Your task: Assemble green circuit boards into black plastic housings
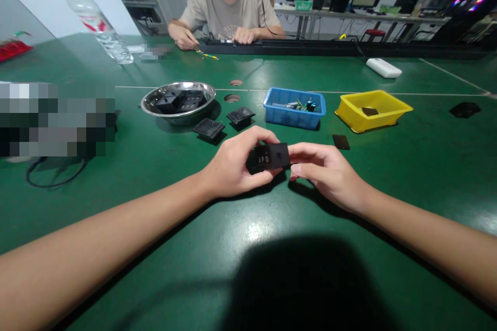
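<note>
1. Black plastic is what both hands hold: a small flat black block [269, 157], lifted just above the green table [155, 175] at the middle of the view.
2. Its long axis runs from 9 o'clock to 3 o'clock, and its broad face tilts up toward the camera.
3. Pale marks show on that face, something like three small characters, too blurred to read; a small round dot sits toward the block's 3 o'clock end.
4. At the block's 9 o'clock end, the left hand [233, 165] wraps it, thumb below and fingers curled over the top edge, a closed grip on the block.
5. From 3 o'clock, the right hand [330, 173] pinches the other end with narrow fingertips, touching the block.
6. Toward 11 o'clock from the hands, two black square parts [208, 128] [240, 115] lie on the table, just beside a steel bowl [149, 104] that holds more black pieces.
7. At 12 o'clock stands a blue tray [293, 115] with small bits inside; at 1 o'clock a yellow tray [351, 113] holds one dark piece.
8. Between the right hand and the yellow tray lies a small dark plate [341, 141].
9. Far off at 10 o'clock a clear water bottle [97, 20] has a red label, unreadable.
10. Across the table at 12 o'clock another person [229, 10] sits with both hands on the tabletop.
</note>
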Demonstrator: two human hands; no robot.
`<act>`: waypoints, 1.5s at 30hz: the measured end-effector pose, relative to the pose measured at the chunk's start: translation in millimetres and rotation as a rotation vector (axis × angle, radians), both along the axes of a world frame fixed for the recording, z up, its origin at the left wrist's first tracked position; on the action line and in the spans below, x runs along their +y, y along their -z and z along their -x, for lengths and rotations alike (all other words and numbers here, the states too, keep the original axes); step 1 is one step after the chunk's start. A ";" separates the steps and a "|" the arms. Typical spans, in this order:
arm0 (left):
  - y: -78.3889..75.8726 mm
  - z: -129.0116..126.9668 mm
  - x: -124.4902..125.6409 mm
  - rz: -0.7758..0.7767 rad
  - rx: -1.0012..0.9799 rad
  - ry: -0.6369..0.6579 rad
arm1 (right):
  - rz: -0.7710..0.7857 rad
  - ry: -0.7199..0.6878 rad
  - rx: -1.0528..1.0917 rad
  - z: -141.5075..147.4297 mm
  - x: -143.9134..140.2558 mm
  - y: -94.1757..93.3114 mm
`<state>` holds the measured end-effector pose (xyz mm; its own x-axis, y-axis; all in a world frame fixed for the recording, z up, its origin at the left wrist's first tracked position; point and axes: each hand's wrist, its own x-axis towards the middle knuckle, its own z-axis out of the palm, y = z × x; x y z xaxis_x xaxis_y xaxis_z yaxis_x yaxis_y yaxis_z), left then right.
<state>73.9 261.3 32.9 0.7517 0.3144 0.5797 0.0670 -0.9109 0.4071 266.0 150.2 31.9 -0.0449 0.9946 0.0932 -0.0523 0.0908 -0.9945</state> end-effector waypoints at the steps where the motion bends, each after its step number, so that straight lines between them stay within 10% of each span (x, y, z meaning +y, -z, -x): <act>1: 0.2 0.0 -1.4 -0.007 -0.022 0.019 | 0.069 -0.027 0.133 4.5 -2.1 -1.1; 8: 1.3 -1.8 -12.4 -0.080 -0.120 0.128 | 0.326 -0.125 0.564 16.4 -6.3 1.8; 45: -2.8 -6.6 -19.0 -0.173 -0.241 0.165 | 0.288 -0.209 0.639 12.7 -9.1 1.7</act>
